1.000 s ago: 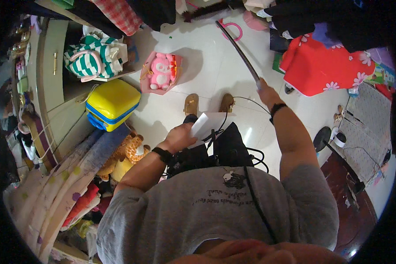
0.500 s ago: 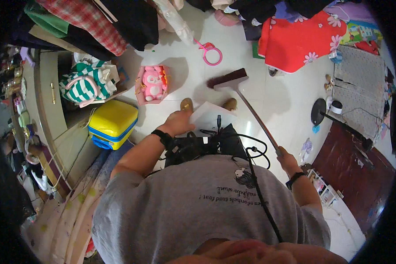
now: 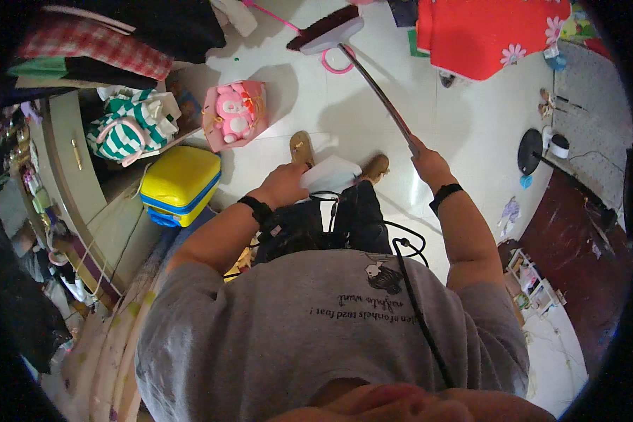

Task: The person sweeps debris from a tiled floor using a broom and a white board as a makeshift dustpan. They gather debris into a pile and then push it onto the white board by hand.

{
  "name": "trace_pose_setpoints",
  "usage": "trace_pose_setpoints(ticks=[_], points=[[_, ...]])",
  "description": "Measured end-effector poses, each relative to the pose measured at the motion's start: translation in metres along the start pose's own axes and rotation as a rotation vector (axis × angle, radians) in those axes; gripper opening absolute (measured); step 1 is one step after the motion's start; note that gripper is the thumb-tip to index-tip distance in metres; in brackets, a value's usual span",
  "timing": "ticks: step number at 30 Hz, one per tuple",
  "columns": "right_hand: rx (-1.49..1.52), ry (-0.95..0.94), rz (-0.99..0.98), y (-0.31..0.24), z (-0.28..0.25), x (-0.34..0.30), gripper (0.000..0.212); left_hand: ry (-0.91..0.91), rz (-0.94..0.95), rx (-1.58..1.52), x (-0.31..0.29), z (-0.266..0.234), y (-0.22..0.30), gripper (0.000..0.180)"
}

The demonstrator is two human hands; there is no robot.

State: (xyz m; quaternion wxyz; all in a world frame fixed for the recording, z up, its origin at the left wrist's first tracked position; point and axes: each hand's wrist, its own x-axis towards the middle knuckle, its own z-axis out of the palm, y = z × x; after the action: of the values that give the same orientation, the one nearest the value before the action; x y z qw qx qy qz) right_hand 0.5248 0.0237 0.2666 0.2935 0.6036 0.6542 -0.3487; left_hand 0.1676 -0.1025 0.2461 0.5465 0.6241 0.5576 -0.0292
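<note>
My right hand (image 3: 430, 169) is wrapped round the reddish-brown handle of a broom (image 3: 378, 91). Its grey head with dark bristles is stretched out far ahead on the floor, over part of a pink ring (image 3: 339, 62). Down in front of my lap, my left hand (image 3: 285, 184) is closed at the edge of a white, flat, sheet-like thing (image 3: 332, 173). How the fingers grip it is mostly hidden. That white thing lies between my two brown shoes (image 3: 301, 148), partly over the gap between them.
A pink box with a plush toy (image 3: 235, 112) stands left of my feet, beside a yellow and blue case (image 3: 179, 181). Clothes (image 3: 112, 46) hang at the far left. A red flowered cloth (image 3: 489, 35) hangs far right, with a black round stand (image 3: 530, 151) nearer.
My right hand has moved forward and inward, pushing the broom head farther out, to the pink ring. My left hand stays by the white thing. The whole view has shifted somewhat.
</note>
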Motion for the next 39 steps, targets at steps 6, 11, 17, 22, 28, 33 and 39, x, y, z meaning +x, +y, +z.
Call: trace_pose_setpoints(ticks=[6,11,17,22,28,33,39], points=[[-0.050,-0.121,0.112,0.101,0.049,-0.075,0.056,-0.054,-0.072,0.065,0.031,0.015,0.003,0.047],[-0.078,-0.275,0.218,0.163,0.048,-0.190,0.062,-0.185,-0.012,0.157,0.080,0.015,0.033,0.046],[0.327,-0.068,0.394,0.214,0.093,-0.267,0.061,-0.340,0.146,0.477,0.189,0.042,0.010,0.035],[0.459,-0.113,0.511,0.220,0.180,-0.220,0.053,-0.386,-0.004,0.372,0.316,0.064,-0.051,0.051],[0.712,-0.245,0.661,0.239,0.262,-0.193,0.057,-0.275,-0.083,0.418,0.462,0.089,-0.115,0.060],[0.855,-0.351,0.761,0.237,0.276,-0.173,0.062,-0.326,-0.033,0.568,0.541,0.114,-0.149,0.067],[1.013,-0.329,0.817,0.243,0.294,-0.159,0.049,-0.172,-0.073,0.491,0.588,0.143,-0.215,0.065]])
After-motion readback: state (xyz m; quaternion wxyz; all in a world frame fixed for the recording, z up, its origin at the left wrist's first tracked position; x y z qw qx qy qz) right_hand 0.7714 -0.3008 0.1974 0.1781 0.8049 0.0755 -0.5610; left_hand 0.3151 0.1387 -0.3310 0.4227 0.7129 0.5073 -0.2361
